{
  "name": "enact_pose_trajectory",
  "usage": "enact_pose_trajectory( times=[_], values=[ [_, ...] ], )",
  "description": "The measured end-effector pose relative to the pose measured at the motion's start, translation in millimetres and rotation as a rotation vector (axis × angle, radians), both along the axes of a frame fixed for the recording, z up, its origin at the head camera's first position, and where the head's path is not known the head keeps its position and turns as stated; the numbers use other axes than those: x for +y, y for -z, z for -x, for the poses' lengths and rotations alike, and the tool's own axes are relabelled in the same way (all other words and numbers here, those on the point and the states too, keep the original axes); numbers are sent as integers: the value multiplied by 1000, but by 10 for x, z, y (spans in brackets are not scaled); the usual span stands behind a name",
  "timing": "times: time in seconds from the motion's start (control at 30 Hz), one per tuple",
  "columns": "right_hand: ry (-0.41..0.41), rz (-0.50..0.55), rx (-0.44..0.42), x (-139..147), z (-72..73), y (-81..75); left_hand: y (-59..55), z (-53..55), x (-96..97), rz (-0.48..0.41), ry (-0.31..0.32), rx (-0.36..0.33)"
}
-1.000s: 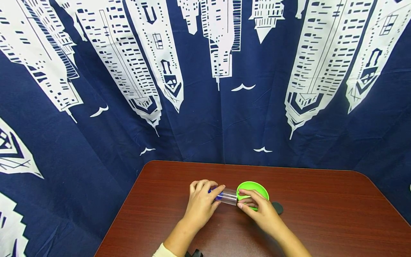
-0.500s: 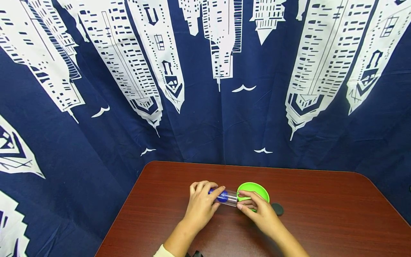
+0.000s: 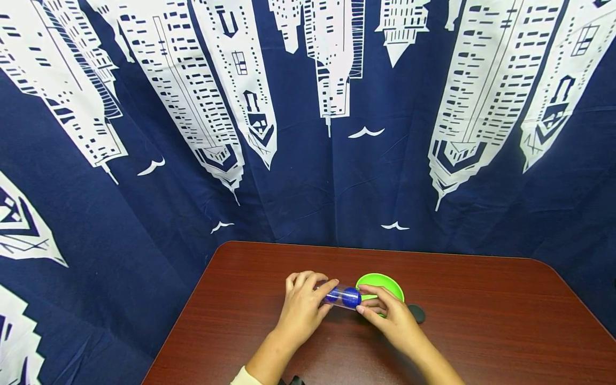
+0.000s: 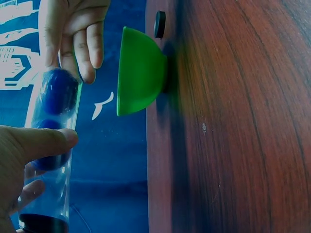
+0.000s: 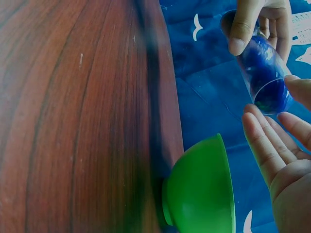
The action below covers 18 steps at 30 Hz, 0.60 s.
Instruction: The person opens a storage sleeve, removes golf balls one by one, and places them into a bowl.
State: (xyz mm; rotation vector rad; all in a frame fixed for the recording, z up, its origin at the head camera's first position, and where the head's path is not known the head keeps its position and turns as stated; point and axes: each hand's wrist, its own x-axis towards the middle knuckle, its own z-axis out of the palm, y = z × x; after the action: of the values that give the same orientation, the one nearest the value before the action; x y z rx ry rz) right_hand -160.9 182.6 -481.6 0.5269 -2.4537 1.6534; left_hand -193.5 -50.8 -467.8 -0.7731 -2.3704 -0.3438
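Observation:
My left hand (image 3: pixel 299 307) grips a clear plastic tube (image 4: pixel 51 194) with a black closed end, thumb across its side. The tube lies nearly level, tipped slightly toward its open mouth on the right. Inside are blue balls, at least two; the foremost ball (image 5: pixel 272 97) sits right at the rim. My right hand (image 3: pixel 392 318) is at that mouth, its loosely extended fingers around and below the rim, holding nothing. Just behind and under the right hand stands a green bowl (image 3: pixel 385 280), partly hidden by it; its inside is only partly visible.
A dark round cap (image 3: pixel 416 314) lies on the brown wooden table (image 3: pixel 486 305), right of the bowl. Beyond the table's back edge hangs a blue curtain (image 3: pixel 298 214) with white building prints. A small black object (image 3: pixel 295 380) shows at the bottom edge, near the left forearm.
The blue balls have slid rightward along the tube, from beneath the left hand to the open mouth beside the right hand. Both hands have stayed nearly still.

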Motion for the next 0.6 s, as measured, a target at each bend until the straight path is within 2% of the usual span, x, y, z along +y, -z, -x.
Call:
enact_pose_trajectory(
  times=[0.3, 0.6],
  values=[
    [-1, 41, -19, -17, 5, 19, -2, -9, 2, 0, 5, -16],
    [-40, 69, 22, -10, 6, 32, 16, 3, 1, -8, 14, -33]
  ],
)
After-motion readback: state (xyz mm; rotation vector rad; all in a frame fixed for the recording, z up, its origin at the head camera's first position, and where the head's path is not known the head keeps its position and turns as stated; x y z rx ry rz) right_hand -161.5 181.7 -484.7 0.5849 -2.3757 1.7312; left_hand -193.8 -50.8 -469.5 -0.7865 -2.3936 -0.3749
